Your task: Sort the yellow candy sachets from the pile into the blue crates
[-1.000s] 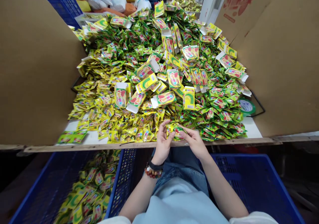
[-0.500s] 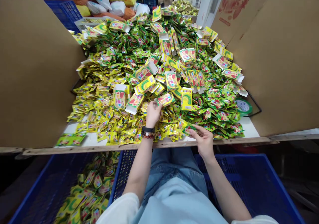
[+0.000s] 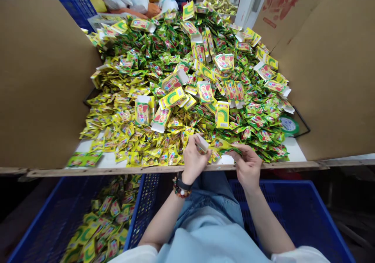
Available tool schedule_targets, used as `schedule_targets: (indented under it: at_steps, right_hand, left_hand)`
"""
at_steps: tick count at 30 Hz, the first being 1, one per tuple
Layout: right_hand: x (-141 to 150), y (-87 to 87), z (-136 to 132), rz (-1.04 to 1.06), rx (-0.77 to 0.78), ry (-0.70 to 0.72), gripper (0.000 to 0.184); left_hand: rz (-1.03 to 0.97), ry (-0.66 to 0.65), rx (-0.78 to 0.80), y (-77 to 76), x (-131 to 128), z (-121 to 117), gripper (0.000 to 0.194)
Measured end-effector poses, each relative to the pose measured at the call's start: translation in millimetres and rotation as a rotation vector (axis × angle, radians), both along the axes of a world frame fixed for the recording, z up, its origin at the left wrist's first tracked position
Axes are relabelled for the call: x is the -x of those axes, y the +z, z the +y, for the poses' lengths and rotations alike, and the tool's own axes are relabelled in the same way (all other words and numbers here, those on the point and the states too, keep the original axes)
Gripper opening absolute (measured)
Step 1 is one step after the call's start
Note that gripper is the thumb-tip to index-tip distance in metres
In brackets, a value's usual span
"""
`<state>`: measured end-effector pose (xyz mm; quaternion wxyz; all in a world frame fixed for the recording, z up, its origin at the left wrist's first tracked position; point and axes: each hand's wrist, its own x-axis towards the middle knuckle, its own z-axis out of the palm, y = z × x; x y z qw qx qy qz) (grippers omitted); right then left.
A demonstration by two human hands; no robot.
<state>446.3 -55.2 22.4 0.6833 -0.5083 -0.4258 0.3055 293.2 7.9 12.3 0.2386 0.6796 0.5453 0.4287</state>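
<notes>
Pinching a yellow-green foil sachet [image 3: 225, 146] near its right end, the right hand [image 3: 247, 165] sits at about 5 o'clock of the heap, its fingers [image 3: 238, 153] narrow on the foil. The sachet's long axis runs almost level, from 9 to 3 o'clock, with its free end pointing toward the left hand [image 3: 193, 163]. The left fingers [image 3: 190, 142] curl closely around a small white-edged packet [image 3: 201, 144], whose corner points toward 1 o'clock. A beaded bracelet [image 3: 181, 189] circles the left wrist beside a black band [image 3: 184, 184]. Both hands are just above the wooden table edge [image 3: 175, 170].

Beyond them, a heap of sachets [image 3: 249, 126] covers the white table [image 3: 293, 150], with opened cartons lying on top. One yellow carton [image 3: 222, 114] shows a green arc and a barcode, but no writing is legible. Cardboard panels [image 3: 43, 79] rise at 9 o'clock, and a red fruit print [image 3: 281, 1] marks the one at 2 o'clock. Below, a blue plastic crate [image 3: 143, 212] at 7 o'clock holds more sachets [image 3: 102, 231], and a second blue crate [image 3: 322, 212] sits at 5 o'clock.
</notes>
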Motion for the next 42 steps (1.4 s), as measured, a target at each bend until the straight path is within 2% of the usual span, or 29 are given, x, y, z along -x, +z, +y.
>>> schedule_targets:
  at_steps: [3, 7, 16, 18, 24, 27, 30, 33, 37, 38, 40, 42]
  right_hand:
    - [-3, 15.9, 8, -0.096, -0.017, 0.115, 0.012]
    - [-13, 28.8, 15, -0.412, 0.039, 0.291, 0.015]
    - [-17, 42.9, 16, -1.005, 0.229, 0.369, 0.021]
    - [-11, 45.0, 16, -1.081, 0.262, 0.349, 0.022]
    - [26, 40.3, 11, -1.334, 0.267, 0.116, 0.022]
    - [33, 39.0, 11, -1.447, 0.279, 0.118, 0.019]
    - [28, 40.5, 17, -1.476, 0.288, 0.215, 0.021]
    - [20, 35.8, 21, -1.372, 0.19, 0.16, 0.016]
    - [21, 9.2, 17, -1.037, -0.135, -0.076, 0.004]
    - [24, 0.7, 15, -0.985, -0.19, -0.115, 0.007]
    - [30, -14.0, 11, -0.964, -0.225, -0.124, 0.012]
    - [35, -22.5, 8, -0.987, -0.163, -0.041, 0.017]
  left_hand:
    - [0.131, -0.028, -0.047, -20.2, -11, -17, 0.053]
    - [0.108, -0.006, -0.145, -39.8, -12, -24, 0.06]
    - [0.143, -0.078, -0.316, -52.3, -16, -29, 0.06]
    - [0.132, -0.099, -0.327, -52.7, -16, -30, 0.059]
    - [0.049, -0.104, -0.273, -55.5, -14, -33, 0.056]
    - [0.052, -0.086, -0.284, -60.9, -13, -35, 0.056]
    - [0.067, -0.091, -0.358, -66.1, -14, -35, 0.059]
    - [0.064, -0.046, -0.38, -70.2, -12, -32, 0.07]
    - [0.075, -0.03, -0.348, -78.1, -5, -32, 0.072]
    - [0.073, -0.037, -0.346, -80.4, -3, -32, 0.07]
    - [0.051, -0.042, -0.343, -84.1, -1, -33, 0.061]
    - [0.022, -0.045, -0.344, -85.7, -1, -34, 0.052]
